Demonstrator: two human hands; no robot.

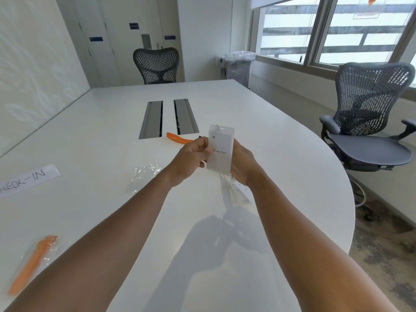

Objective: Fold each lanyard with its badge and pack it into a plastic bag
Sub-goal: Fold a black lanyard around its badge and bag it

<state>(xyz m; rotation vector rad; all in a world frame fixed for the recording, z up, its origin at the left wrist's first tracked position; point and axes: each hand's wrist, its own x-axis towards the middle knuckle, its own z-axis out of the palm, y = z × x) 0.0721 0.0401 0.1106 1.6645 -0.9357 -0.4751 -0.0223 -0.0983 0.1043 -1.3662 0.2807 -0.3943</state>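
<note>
Holding the badge [220, 149] upright above the bench [281, 176], the left hand [191, 157] and right hand [242, 164] both grip its edges. Its orange lanyard [177, 138] trails toward 11 o'clock, partly hidden behind the left hand; printed text is too blurred to read.

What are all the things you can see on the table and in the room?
badge: one, frosted white, held up in both hands.
lanyard: one, orange, on the table behind the hands.
plastic bag: one, clear, empty, flat on the table left of the hands.
packed bag: one, clear with an orange lanyard inside, near left.
paper sign: one, white, handwritten, far left.
table: one, white.
cable slots: two, grey, mid-table.
chairs: two, dark grey mesh.
bin: one, clear liner, by the window.
left hand: grips the badge.
right hand: grips the badge.
</note>
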